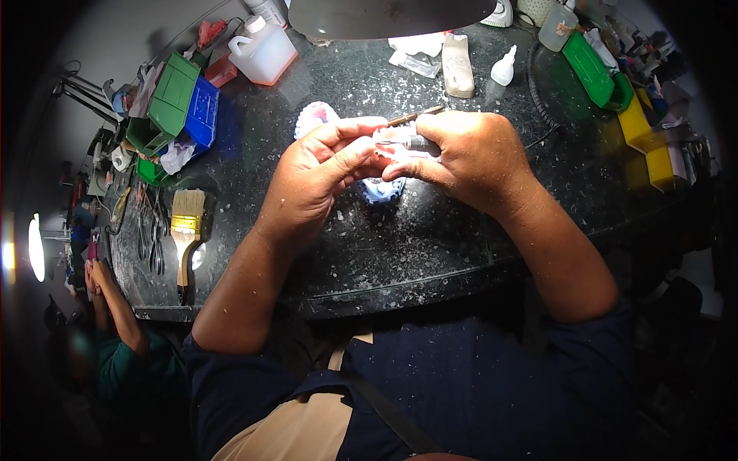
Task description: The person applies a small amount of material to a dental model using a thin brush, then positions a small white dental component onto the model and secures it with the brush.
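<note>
Above the middle of the bench, my left hand (pixel 319 165) pinches a small pinkish piece (pixel 382 153), partly hidden by fingers and washed out by glare; it looks like a denture. My right hand (pixel 477 157) is closed round a silver rotary handpiece (pixel 417 144), its thin tip touching or very close to that piece. Under the hands sits a blue dental cast (pixel 382 192), partly covered. Another pale cast with a blue rim (pixel 314 117) stands just beyond my left hand. A thin brown rod-like tool (pixel 415 117) shows behind the fingers; whether it is held I cannot tell.
White dust covers the dark bench (pixel 369 265). A flat brush (pixel 187 223) lies left, near green and blue bins (pixel 201 115) and a jug (pixel 263 52). Beyond are a worn block (pixel 457 67), a dropper bottle (pixel 503 67) and a lamp (pixel 392 17). Another person's arm (pixel 119 307) shows far left.
</note>
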{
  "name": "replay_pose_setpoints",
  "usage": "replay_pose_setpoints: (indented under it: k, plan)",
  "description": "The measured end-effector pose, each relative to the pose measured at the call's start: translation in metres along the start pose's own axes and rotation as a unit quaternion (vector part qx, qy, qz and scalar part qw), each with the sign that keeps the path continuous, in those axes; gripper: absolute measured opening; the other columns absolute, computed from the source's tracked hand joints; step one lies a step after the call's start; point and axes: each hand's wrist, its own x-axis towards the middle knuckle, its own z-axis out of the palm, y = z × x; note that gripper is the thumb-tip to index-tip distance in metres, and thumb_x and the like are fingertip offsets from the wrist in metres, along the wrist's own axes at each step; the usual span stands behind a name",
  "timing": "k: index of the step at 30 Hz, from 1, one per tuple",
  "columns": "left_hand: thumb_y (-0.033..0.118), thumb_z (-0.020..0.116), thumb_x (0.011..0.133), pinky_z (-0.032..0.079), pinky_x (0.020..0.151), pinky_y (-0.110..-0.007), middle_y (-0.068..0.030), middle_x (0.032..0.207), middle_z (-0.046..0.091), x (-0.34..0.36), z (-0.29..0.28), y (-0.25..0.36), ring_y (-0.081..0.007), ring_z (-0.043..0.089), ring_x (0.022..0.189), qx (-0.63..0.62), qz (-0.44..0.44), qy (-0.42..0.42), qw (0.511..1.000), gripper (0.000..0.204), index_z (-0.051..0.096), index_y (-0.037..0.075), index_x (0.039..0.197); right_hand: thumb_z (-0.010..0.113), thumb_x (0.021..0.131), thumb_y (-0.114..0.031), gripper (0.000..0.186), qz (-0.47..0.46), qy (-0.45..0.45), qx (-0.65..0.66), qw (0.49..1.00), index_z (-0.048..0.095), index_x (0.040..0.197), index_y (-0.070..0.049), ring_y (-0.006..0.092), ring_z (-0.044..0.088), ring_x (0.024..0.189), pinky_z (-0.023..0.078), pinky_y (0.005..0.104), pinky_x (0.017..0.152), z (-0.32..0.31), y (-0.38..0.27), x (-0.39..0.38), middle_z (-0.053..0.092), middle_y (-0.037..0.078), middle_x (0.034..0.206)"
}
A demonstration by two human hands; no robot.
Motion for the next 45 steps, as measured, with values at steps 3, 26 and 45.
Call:
replay_pose_setpoints:
  k: [3,26,45]
  plan:
    - [0.017,0.062,0.116,0.061,0.107,-0.038,-0.0182,0.142,0.073,0.000,-0.001,-0.002,-0.0212,0.076,0.119,-0.001,0.002,0.003,1.000,0.041,0.060,-0.005,0.151,0.074,0.091,-0.074,0.065,-0.003,0.002,0.001,1.000,0.085,0.107,-0.012,0.0321,0.079,0.078,0.063,0.0429,0.068,0.002,0.001,0.000,0.080,0.011,0.086]
    - [0.012,0.063,0.115,0.061,0.105,-0.040,-0.0183,0.126,0.077,0.001,0.003,-0.001,-0.0242,0.077,0.115,-0.038,0.011,0.006,0.999,0.037,0.063,-0.006,0.147,0.074,0.091,-0.074,0.066,0.009,0.001,-0.019,1.000,0.085,0.102,-0.010,0.0310,0.079,0.076,0.063,0.0419,0.068,-0.004,-0.001,0.000,0.079,0.010,0.084]
    - [0.013,0.063,0.115,0.060,0.108,-0.038,-0.0202,0.143,0.071,0.001,-0.001,-0.003,-0.0238,0.074,0.123,-0.030,0.011,-0.007,0.999,0.041,0.059,-0.006,0.151,0.072,0.093,-0.072,0.064,0.004,-0.008,-0.021,1.000,0.085,0.104,-0.010,0.0310,0.080,0.079,0.063,0.0424,0.069,0.002,0.001,-0.001,0.080,0.011,0.087]
